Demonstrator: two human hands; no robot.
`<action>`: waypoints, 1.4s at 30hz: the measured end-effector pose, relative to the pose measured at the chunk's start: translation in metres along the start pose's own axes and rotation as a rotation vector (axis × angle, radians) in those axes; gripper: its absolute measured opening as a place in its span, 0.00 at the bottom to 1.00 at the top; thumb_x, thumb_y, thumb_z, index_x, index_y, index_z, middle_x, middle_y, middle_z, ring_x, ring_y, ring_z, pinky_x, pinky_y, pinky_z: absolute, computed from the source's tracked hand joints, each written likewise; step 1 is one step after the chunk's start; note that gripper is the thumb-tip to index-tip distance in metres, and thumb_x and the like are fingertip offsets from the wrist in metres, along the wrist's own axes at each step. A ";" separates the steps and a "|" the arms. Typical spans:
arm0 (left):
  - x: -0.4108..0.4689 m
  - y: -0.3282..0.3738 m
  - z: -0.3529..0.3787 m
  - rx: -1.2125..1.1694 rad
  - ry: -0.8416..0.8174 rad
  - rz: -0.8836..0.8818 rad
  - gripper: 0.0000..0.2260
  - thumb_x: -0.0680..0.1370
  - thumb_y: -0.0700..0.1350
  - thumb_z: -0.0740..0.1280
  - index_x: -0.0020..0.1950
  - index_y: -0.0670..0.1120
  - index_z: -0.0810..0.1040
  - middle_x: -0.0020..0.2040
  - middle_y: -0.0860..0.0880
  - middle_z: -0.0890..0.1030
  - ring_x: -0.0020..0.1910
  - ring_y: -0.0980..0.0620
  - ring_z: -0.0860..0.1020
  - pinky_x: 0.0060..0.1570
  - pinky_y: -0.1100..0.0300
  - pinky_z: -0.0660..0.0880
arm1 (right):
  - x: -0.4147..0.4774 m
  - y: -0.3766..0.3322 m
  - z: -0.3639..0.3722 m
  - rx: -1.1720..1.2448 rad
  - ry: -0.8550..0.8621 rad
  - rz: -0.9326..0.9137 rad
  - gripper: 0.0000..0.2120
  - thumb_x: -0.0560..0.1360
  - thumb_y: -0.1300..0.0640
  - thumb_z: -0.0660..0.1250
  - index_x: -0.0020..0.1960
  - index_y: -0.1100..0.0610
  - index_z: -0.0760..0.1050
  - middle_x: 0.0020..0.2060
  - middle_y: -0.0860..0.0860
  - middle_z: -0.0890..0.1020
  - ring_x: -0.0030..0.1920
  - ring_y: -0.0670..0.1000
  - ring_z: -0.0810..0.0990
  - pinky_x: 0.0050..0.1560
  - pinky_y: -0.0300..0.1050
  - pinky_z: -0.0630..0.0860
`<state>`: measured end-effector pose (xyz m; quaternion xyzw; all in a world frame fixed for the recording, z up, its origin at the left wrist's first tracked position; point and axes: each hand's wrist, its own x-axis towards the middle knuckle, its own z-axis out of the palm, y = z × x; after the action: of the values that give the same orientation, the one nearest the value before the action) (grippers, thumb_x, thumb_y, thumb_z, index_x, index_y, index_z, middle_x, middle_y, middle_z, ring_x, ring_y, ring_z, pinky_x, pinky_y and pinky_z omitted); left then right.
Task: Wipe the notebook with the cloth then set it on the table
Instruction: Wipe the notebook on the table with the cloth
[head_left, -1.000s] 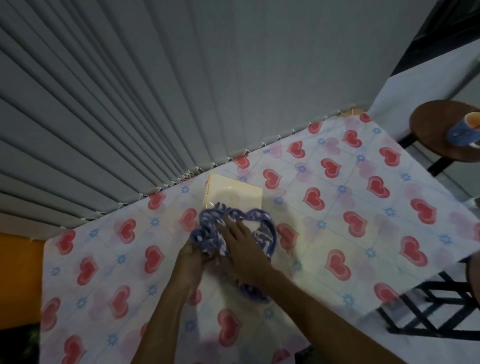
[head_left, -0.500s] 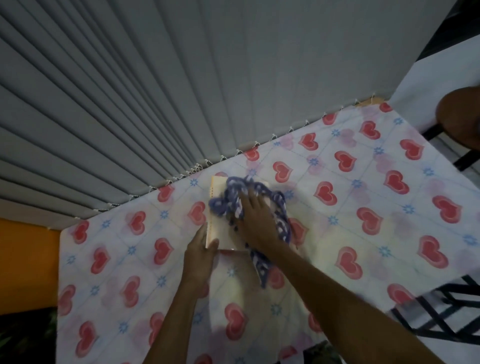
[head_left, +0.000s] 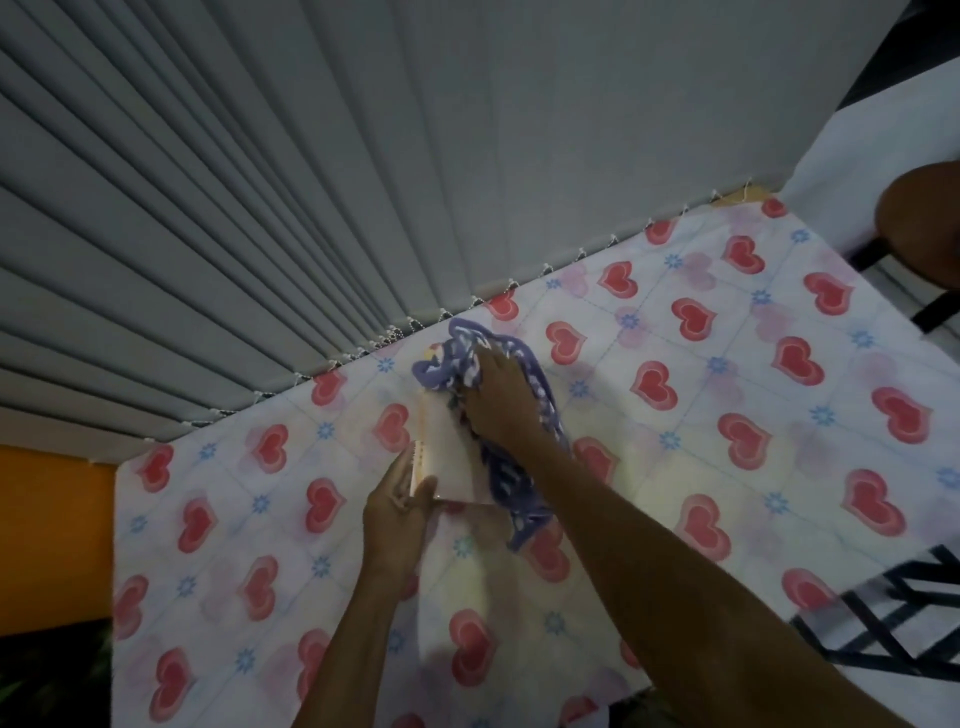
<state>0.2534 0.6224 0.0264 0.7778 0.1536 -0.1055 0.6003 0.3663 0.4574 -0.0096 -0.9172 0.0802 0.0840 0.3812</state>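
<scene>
Head view — cloth (head_left: 483, 364) now farther up notebook (head_left: 449, 457) — left hand (head_left: 397, 512) steadying.

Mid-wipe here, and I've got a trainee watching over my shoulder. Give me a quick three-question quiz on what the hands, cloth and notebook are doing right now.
1. True or false: the left hand grips the notebook at its near corner.
2. What is the right hand pressing onto the notebook? A) a sponge B) the purple patterned cloth C) nothing
3. What pattern is on the tablecloth under the notebook?

Key:
1. True.
2. B; the cloth is bunched under the palm at the notebook's far end, with a tail trailing along the right side.
3. Red hearts with small blue flowers.
</scene>
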 end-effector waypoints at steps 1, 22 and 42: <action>0.002 -0.002 0.001 -0.045 0.002 -0.007 0.23 0.80 0.40 0.69 0.75 0.43 0.72 0.66 0.42 0.81 0.60 0.45 0.83 0.56 0.47 0.83 | -0.014 0.002 0.004 -0.016 0.014 -0.022 0.29 0.81 0.53 0.62 0.79 0.58 0.60 0.78 0.59 0.64 0.77 0.61 0.64 0.75 0.60 0.65; 0.000 -0.029 0.015 -0.389 0.047 -0.154 0.21 0.80 0.34 0.68 0.73 0.43 0.75 0.65 0.43 0.82 0.59 0.43 0.84 0.52 0.50 0.83 | -0.025 0.043 -0.006 -0.234 0.092 0.038 0.29 0.82 0.53 0.59 0.80 0.60 0.55 0.79 0.60 0.63 0.79 0.60 0.61 0.76 0.59 0.62; 0.009 -0.006 0.005 -0.249 -0.039 -0.117 0.20 0.79 0.36 0.69 0.71 0.40 0.75 0.60 0.40 0.85 0.55 0.41 0.85 0.51 0.48 0.84 | -0.043 0.029 -0.013 -0.110 0.118 0.012 0.24 0.81 0.57 0.61 0.76 0.60 0.65 0.70 0.58 0.74 0.69 0.58 0.73 0.67 0.53 0.73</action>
<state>0.2597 0.6195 0.0168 0.6849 0.1986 -0.1356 0.6878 0.3200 0.4312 -0.0115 -0.9396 0.1032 0.0365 0.3244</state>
